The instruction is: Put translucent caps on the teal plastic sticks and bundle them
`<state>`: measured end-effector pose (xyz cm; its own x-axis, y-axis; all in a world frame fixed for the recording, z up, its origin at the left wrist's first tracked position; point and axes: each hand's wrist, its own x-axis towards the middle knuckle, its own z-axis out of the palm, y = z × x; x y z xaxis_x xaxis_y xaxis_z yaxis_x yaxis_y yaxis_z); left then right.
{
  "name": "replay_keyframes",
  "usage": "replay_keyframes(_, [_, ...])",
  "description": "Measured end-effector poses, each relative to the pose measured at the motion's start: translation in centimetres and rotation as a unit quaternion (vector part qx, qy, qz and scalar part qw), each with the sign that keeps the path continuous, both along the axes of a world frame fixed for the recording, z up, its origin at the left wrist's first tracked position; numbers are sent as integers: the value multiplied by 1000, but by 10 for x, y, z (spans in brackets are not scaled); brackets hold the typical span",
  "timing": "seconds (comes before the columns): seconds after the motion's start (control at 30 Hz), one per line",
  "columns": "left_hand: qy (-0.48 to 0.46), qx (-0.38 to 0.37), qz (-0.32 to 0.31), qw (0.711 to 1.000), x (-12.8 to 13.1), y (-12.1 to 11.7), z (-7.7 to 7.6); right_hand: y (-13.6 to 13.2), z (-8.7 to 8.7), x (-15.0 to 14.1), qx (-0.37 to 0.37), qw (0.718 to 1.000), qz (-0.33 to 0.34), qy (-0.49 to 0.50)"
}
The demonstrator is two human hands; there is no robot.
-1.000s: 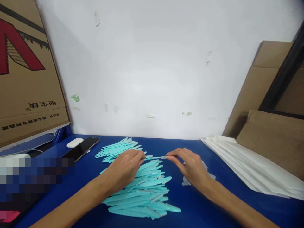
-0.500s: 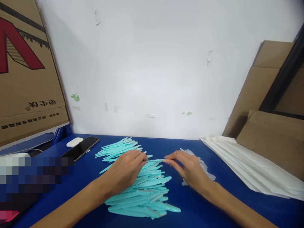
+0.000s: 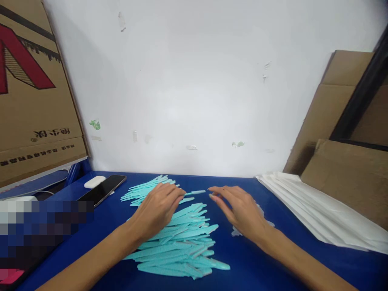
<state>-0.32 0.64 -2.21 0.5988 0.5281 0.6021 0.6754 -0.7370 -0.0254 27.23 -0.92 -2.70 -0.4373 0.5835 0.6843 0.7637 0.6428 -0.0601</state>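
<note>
My left hand [image 3: 157,210] pinches one end of a thin turquoise plastic stick [image 3: 194,192], holding it level just above the blue table [image 3: 236,258]. My right hand [image 3: 239,210] hovers to the right of the stick's free end, fingers stretched and apart, touching nothing. A large heap of the same turquoise sticks [image 3: 182,246] lies under and in front of my left hand. A smaller fanned pile of turquoise sticks [image 3: 142,190] lies behind it. A few clear plastic bits [image 3: 238,231] lie partly hidden under my right hand.
A black phone [image 3: 103,189] and a white earbud case [image 3: 94,182] lie at the back left. A cardboard box [image 3: 33,93] stands at the left. A stack of white sheets [image 3: 318,214] lies at the right, with cardboard [image 3: 348,173] behind it. A white wall closes the back.
My right hand let go of the stick's end and opened. My left hand moved the stick slightly away from me, toward the rear pile.
</note>
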Motion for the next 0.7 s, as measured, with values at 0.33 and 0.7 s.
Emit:
replay_keyframes(0.33, [136, -30, 180, 974, -30, 30, 1, 32, -4, 49, -73, 958, -205, -188])
replay_keyframes(0.7, [47, -201, 12, 978, -12, 3, 9, 35, -22, 43, -86, 969, -154, -174])
